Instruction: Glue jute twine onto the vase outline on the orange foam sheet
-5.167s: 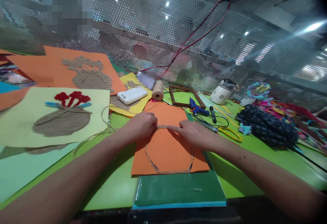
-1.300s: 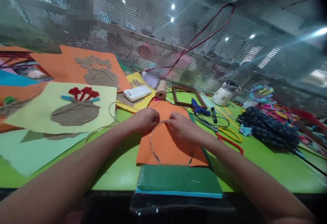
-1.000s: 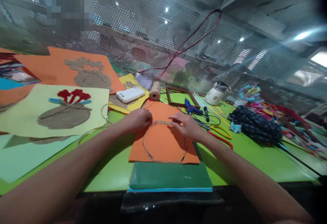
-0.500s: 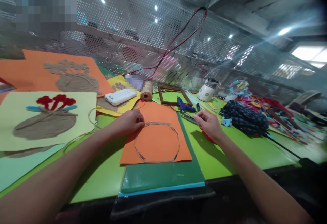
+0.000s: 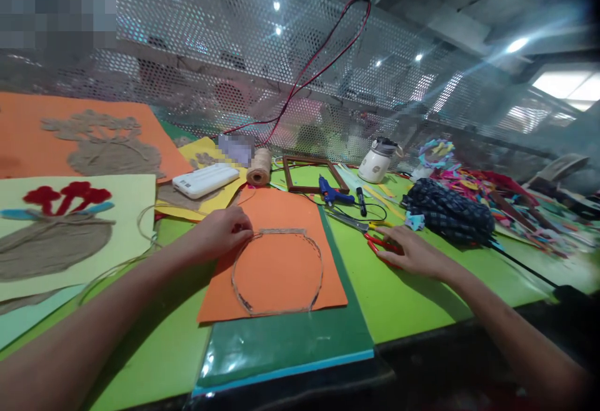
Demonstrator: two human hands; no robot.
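An orange sheet carries a round pot outline of jute twine, with a short twine band across its top. At the outline's upper left, my left hand pinches the twine's end; the fingertips are partly hidden. Loose twine also trails on the table left of that forearm. My right hand is at the red-handled scissors, fingers and thumb apart around the handles, which lie on the table with blades pointing left. Beneath the orange sheet is a green board.
Behind the sheet are a twine spool, a white power bank, a brown frame, a blue glue gun, a black marker and a bottle. Finished collages lie left; a dark folded umbrella and scraps lie right.
My right hand has lowered and moved right onto the scissors' handles, its fingers spreading from a pinch. My left hand stays at the outline's upper left. The view has shifted slightly.
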